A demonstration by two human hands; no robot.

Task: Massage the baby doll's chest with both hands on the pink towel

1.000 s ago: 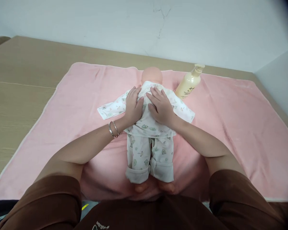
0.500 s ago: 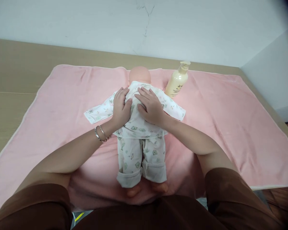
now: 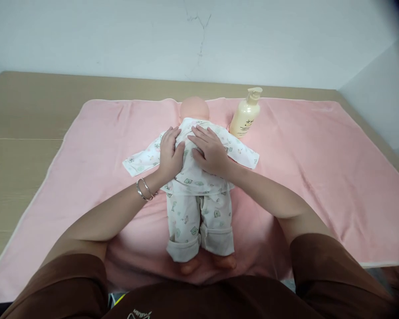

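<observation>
A baby doll (image 3: pixel 194 108) lies face down, its head toward the wall and its feet toward me. It wears a white printed top (image 3: pixel 194 175) and matching trousers (image 3: pixel 216 212) with turned-up cuffs. My left hand (image 3: pixel 171 153) rests flat on the left side of the doll's upper back, fingers pointing toward the head. On the right side of the back lies my right hand (image 3: pixel 211 150), also flat with its fingers stretched out. Neither hand grips anything. The doll's own hands are hidden in the long sleeves, and its face is out of sight.
Under the doll spreads a pink blanket (image 3: pixel 96 146) on a wooden-topped table (image 3: pixel 23 115). A cream pump bottle (image 3: pixel 245 117) stands just beyond the doll's right sleeve. Behind the table rises a white wall (image 3: pixel 119 40) with a crack.
The camera view has shifted slightly, so the scene sits a little lower and farther right. Both hands stay on the doll's back in nearly the same places.
</observation>
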